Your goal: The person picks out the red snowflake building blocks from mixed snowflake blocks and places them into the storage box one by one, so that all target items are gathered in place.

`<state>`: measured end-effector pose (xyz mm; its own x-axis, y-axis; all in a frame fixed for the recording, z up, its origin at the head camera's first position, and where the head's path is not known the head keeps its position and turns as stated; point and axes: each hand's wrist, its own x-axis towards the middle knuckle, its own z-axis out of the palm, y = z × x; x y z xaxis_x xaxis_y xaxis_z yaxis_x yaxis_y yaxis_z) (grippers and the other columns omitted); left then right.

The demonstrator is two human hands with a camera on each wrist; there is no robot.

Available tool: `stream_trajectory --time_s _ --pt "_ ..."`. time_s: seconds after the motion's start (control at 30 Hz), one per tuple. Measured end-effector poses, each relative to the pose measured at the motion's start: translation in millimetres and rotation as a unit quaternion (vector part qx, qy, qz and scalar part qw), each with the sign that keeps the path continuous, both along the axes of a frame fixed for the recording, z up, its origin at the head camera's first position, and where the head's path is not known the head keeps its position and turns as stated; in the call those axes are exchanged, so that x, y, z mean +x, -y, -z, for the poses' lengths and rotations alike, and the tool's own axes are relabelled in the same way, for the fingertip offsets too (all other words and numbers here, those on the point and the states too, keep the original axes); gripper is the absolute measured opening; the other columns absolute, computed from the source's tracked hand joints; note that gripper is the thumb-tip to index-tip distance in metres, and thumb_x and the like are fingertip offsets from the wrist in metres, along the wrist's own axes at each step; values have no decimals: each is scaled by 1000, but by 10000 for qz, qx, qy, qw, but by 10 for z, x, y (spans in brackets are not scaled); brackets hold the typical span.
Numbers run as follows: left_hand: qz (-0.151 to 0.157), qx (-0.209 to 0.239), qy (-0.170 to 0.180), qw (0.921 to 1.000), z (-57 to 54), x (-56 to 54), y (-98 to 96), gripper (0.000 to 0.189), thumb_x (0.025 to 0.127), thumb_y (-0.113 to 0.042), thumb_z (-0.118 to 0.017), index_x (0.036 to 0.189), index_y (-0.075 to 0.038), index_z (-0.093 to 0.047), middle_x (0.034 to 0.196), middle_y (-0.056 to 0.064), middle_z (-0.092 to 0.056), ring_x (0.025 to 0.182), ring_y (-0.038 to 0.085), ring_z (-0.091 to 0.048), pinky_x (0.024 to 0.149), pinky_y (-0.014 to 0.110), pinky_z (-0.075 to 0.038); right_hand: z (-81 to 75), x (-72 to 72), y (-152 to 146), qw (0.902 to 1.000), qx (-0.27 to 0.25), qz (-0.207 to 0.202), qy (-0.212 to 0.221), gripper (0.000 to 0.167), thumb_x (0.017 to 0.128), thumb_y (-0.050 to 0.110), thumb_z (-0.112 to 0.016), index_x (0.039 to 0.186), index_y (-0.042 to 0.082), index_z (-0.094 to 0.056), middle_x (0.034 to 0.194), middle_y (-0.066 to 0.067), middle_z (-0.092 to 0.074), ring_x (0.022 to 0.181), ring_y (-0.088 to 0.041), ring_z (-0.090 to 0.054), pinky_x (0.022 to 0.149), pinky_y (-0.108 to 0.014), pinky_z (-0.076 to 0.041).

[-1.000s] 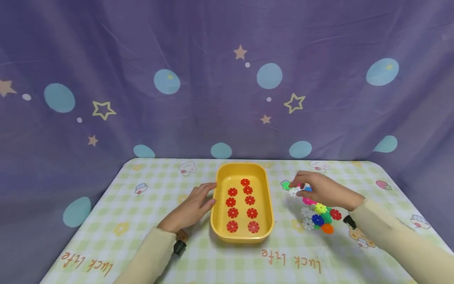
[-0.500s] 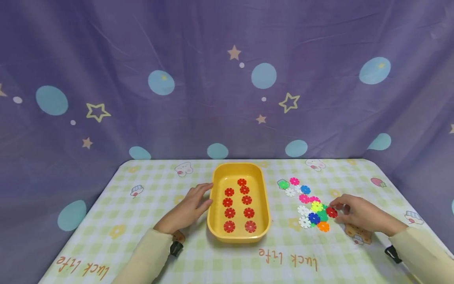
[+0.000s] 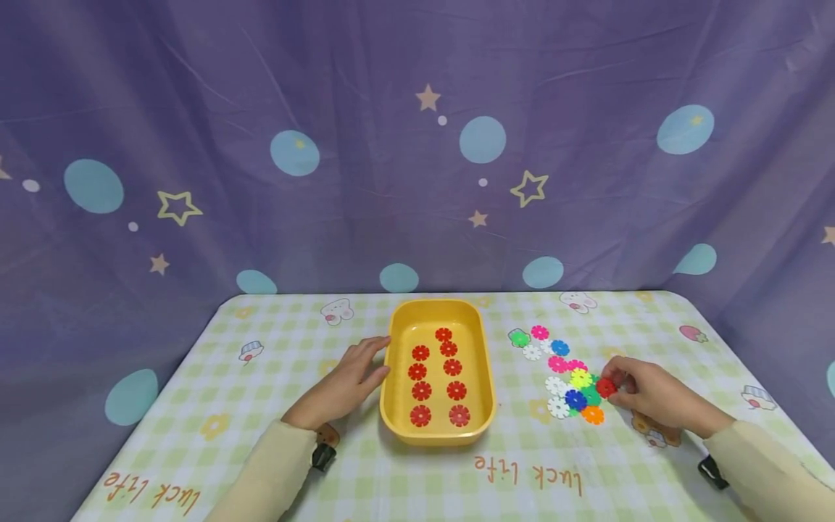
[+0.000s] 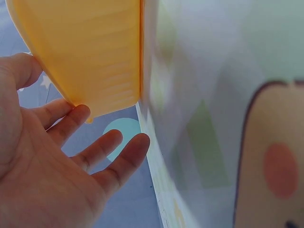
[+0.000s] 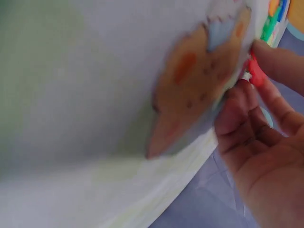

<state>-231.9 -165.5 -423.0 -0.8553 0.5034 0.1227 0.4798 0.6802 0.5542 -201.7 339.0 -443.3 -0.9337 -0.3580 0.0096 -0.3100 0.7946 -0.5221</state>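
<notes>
In the head view, a yellow plastic tub [image 3: 437,438] stands mid-table with several red snowflake discs [image 3: 457,391] laid in two columns inside. The fingertips of my left hand [image 3: 342,388] touch the tub's left rim, fingers loosely extended, as the left wrist view also shows. To the right, my right hand [image 3: 659,391] pinches a red snowflake disc [image 3: 606,388] between thumb and index finger at the edge of a loose pile. In the right wrist view, that red disc [image 5: 256,72] is partly hidden by the fingers.
The pile holds white [image 3: 559,407], dark blue [image 3: 576,399], yellow [image 3: 580,378], green, orange [image 3: 593,415] and pink discs, some overlapping. A light blue disc [image 3: 559,348] and a light green disc [image 3: 519,338] lie farther back. A purple curtain [image 3: 339,217] hangs behind the checked tablecloth [image 3: 365,478].
My right hand has moved right and nearer from the back of the pile to the red disc and taken hold of it. The left hand stays at the tub's rim.
</notes>
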Motion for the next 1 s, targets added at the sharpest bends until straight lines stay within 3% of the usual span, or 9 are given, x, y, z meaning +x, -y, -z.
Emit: stream_trajectory --time_s 0.17,0.37,0.53,0.8,1.0 --pt "-39 -58 41 10000 5 -9 4 53 101 -37 -44 148 -15 -32 149 -2 -30 135 19 -27 106 44 -29 42 27 33 9995 -229 -203 64 27 88 20 -68 114 19 -59 77 5 -55 59 -7 -48 58 -23 -44" --pt "-59 -58 40 10000 11 -14 11 53 101 -35 -45 148 -15 -32 149 -2 -30 134 19 -27 106 44 -30 14 19 111 9988 -224 -340 -266 28 89 19 -67 117 17 -62 78 7 -55 60 -5 -47 58 -23 -44" --pt "-71 -47 57 9999 1 -5 9 53 101 -34 -45 148 -15 -31 149 -3 -30 134 18 -27 106 44 -30 -102 -34 260 9963 -233 -435 -711 29 87 10 -69 115 15 -66 78 8 -57 63 -6 -47 59 -22 -43" --pt "-9 14 -59 10000 -10 10 11 53 101 -34 -46 147 -12 -33 148 1 -32 134 23 -29 106 47 -30 -500 -317 756 9780 -657 -1362 -1435 37 83 -2 -70 114 18 -66 92 10 -64 73 -6 -56 67 -23 -51" --pt "-65 35 29 10000 12 -2 -12 53 100 -33 -47 148 -15 -32 149 -1 -31 134 20 -28 105 46 -30 -688 -627 1417 9628 -946 -2220 -1216 31 88 2 -66 115 15 -67 102 9 -66 84 -6 -60 72 -26 -52"
